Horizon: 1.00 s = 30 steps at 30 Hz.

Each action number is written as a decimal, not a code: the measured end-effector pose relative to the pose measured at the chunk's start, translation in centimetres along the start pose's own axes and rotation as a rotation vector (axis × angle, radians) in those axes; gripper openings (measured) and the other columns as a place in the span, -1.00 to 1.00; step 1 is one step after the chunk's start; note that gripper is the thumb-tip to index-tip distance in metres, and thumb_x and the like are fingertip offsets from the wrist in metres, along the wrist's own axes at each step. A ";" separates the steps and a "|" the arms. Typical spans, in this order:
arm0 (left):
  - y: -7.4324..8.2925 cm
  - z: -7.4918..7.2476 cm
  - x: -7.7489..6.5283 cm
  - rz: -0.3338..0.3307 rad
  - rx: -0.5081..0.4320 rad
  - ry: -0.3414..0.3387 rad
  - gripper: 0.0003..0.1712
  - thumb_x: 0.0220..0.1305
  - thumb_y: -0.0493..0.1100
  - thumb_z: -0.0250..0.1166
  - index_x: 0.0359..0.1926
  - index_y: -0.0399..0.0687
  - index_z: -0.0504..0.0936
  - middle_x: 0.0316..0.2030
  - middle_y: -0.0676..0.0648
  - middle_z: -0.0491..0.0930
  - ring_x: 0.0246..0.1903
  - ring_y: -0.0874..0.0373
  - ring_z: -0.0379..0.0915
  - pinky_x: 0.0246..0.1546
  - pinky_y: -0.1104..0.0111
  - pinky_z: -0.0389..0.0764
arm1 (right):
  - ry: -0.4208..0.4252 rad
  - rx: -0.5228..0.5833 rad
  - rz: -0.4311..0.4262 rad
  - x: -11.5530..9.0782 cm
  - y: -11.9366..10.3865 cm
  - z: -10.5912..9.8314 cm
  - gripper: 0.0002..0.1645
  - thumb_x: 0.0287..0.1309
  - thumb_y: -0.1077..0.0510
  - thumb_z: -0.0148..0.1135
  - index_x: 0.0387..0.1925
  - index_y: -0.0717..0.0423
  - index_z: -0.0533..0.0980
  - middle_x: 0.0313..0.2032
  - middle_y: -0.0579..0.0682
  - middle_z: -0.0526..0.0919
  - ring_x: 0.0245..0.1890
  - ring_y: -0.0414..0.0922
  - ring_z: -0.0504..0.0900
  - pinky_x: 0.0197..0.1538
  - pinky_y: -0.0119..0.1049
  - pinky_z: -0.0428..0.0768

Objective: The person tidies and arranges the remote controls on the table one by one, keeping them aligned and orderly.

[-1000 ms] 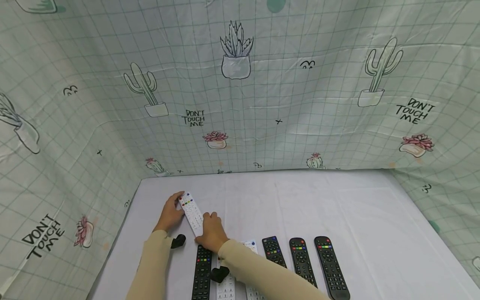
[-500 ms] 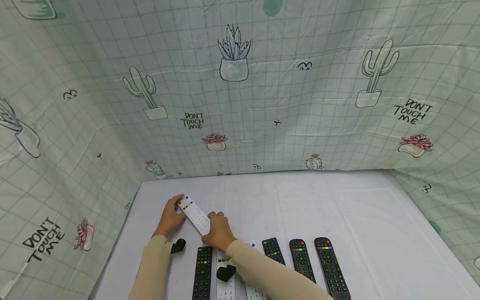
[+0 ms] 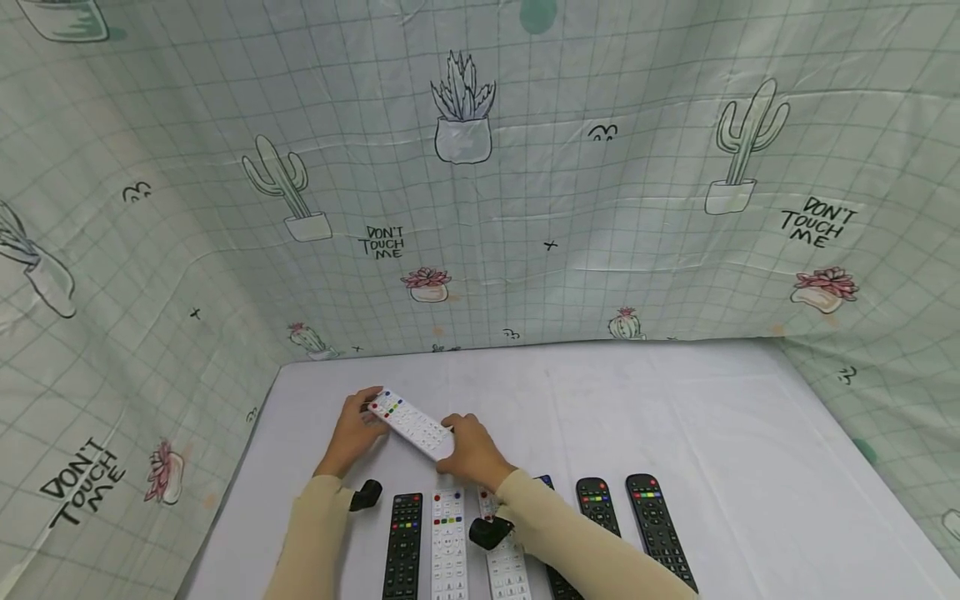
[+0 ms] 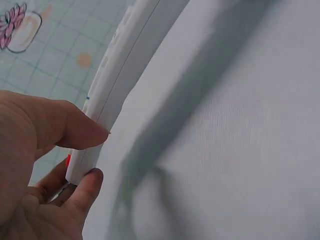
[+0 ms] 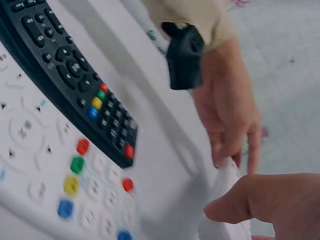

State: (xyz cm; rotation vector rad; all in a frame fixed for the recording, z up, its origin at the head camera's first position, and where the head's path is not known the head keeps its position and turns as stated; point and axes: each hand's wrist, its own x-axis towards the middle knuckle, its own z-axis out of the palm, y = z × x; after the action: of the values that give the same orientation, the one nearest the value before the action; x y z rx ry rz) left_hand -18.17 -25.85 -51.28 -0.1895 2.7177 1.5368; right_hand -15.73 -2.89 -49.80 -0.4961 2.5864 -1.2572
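Both hands hold a white remote control above the white table, tilted from upper left to lower right, buttons facing up. My left hand grips its upper-left end, where the red and blue buttons are. In the left wrist view, the left thumb and fingers pinch the edges of the white remote, seen side-on with its shadow on the cloth. At the lower-right end, my right hand grips it between thumb and fingers. The right wrist view shows the right thumb lying over the remote; those fingers are mostly hidden.
Remotes lie in a row along the near side: a black one, a white one, another white one, then several black ones, including the rightmost. My right forearm covers part of the row. A printed curtain encloses the table.
Both hands have moved right with the white remote, the right hand more. The remote has turned from steep to flatter across the view. The second remote in the row is now uncovered.
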 end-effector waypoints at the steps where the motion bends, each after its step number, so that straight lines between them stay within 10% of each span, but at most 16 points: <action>1: 0.2 0.2 -0.1 0.004 -0.017 -0.001 -0.20 0.24 -0.49 0.29 0.51 -0.40 0.29 0.35 -0.43 0.26 0.41 -0.36 0.24 0.45 -0.06 0.40 | -0.003 -0.012 0.003 -0.1 0.1 -0.4 -0.21 -0.06 0.34 0.59 0.24 0.47 0.50 -0.04 0.23 0.58 -0.17 -0.07 0.51 -0.03 -0.12 0.64; 30: 5.9 6.3 -2.8 0.097 -0.129 -0.111 -0.27 0.25 -0.56 0.29 0.46 -0.40 0.40 0.27 -0.36 0.45 0.08 -0.10 0.52 -0.04 0.31 0.71 | 0.102 0.006 0.027 -7.1 4.7 -9.8 -0.24 -0.15 0.57 0.44 0.22 0.43 0.54 0.04 0.26 0.59 -0.21 -0.05 0.52 -0.22 -0.21 0.61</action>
State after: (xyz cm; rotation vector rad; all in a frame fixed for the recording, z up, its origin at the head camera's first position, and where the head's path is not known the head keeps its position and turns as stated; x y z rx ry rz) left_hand -16.33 -17.16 -49.31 0.0273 2.5801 1.6945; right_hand -13.47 9.58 -47.18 -0.4050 2.6619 -1.3144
